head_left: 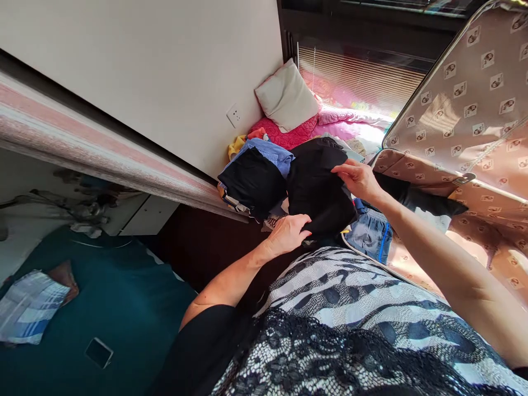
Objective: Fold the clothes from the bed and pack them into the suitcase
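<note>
A piece of black clothing (317,184) is spread between my two hands, over the pile on the bed; its exact kind does not show. My left hand (289,234) pinches its near edge. At the far right edge, my right hand (357,179) holds it between thumb and fingers. Just left of it lies a stack of folded clothes, with a folded black garment (253,179) on top and a blue garment (276,155) under that. To the right, dark grey shorts (368,234) with a blue stripe rest by the suitcase edge.
An open suitcase (462,121) with patterned lining stands at the right, its lid raised. A pale cushion (289,96) leans against the wall by the window blind (358,80). At lower left, a teal bed (136,308) holds a phone (99,352) and a checked cloth (33,305).
</note>
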Demonstrator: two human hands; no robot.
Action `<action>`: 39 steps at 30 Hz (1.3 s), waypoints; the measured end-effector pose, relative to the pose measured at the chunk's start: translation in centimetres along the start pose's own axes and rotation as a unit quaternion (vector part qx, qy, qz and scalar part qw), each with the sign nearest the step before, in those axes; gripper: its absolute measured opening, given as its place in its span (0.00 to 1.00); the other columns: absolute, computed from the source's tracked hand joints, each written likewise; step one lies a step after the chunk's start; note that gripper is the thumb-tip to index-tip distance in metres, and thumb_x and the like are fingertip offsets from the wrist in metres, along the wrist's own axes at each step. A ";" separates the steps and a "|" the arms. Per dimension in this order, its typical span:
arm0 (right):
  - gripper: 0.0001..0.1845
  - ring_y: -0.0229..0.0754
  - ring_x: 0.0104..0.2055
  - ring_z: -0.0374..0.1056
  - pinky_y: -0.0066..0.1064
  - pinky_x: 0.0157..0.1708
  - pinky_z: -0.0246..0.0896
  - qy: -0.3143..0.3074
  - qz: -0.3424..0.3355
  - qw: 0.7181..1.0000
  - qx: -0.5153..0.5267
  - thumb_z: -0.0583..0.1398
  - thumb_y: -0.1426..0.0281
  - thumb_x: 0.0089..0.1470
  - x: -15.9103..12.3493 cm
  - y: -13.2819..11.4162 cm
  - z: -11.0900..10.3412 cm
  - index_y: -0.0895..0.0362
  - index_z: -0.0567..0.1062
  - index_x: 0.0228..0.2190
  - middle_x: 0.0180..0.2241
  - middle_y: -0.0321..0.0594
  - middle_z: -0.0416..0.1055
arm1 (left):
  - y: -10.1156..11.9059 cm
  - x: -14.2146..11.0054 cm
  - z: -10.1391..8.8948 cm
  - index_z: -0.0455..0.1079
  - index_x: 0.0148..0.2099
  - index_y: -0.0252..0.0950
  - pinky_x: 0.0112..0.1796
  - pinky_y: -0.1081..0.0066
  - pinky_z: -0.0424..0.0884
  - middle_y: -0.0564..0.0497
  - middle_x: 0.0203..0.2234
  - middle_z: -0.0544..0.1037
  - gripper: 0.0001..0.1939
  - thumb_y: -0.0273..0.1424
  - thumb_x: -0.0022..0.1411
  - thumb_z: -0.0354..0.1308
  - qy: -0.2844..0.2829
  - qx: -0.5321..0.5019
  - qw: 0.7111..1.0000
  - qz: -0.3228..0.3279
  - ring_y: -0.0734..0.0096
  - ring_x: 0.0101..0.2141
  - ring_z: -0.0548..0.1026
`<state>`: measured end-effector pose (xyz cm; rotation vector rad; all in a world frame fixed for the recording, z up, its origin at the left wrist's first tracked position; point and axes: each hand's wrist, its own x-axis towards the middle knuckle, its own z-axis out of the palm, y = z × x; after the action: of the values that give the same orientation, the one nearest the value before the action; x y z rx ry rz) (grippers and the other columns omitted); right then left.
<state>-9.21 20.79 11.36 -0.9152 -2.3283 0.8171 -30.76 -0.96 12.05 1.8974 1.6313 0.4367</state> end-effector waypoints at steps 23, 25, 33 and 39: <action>0.13 0.51 0.47 0.74 0.47 0.51 0.73 -0.113 -0.114 0.987 0.001 0.57 0.67 0.70 -8.3 -1.6 -2.2 0.50 0.83 0.42 0.41 0.46 0.78 | -2.1 2.3 0.0 0.70 0.52 0.39 0.49 0.69 0.78 0.48 0.45 0.83 0.11 0.22 0.70 0.58 0.020 -0.166 0.981 0.102 0.67 0.46 0.84; 0.12 0.51 0.47 0.75 0.47 0.51 0.73 -0.046 -0.055 0.997 -0.002 0.58 0.64 0.69 -6.6 -1.2 -1.7 0.50 0.82 0.44 0.41 0.46 0.78 | -3.7 3.3 0.3 0.70 0.52 0.38 0.47 0.70 0.78 0.49 0.42 0.83 0.12 0.22 0.69 0.58 0.123 -0.203 0.971 -0.008 0.68 0.44 0.84; 0.14 0.53 0.48 0.77 0.46 0.46 0.77 0.045 0.006 0.997 -0.057 0.60 0.62 0.66 -7.9 0.8 -0.4 0.51 0.83 0.46 0.48 0.49 0.78 | -7.9 3.9 2.4 0.74 0.54 0.35 0.36 0.76 0.76 0.48 0.42 0.82 0.13 0.25 0.69 0.64 0.195 -0.167 0.961 -0.104 0.77 0.31 0.78; 0.12 0.42 0.33 0.75 0.37 0.31 0.75 0.071 0.027 0.997 -0.013 0.62 0.60 0.66 -8.2 -0.4 -0.9 0.50 0.84 0.45 0.48 0.46 0.78 | -12.1 3.5 -1.0 0.75 0.59 0.35 0.58 0.54 0.76 0.37 0.57 0.78 0.18 0.27 0.69 0.64 0.284 0.069 0.949 -0.119 0.54 0.57 0.76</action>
<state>-3.53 14.90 10.36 -1.0187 -2.2043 0.7194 -40.12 3.49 4.78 1.7300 2.2853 0.8416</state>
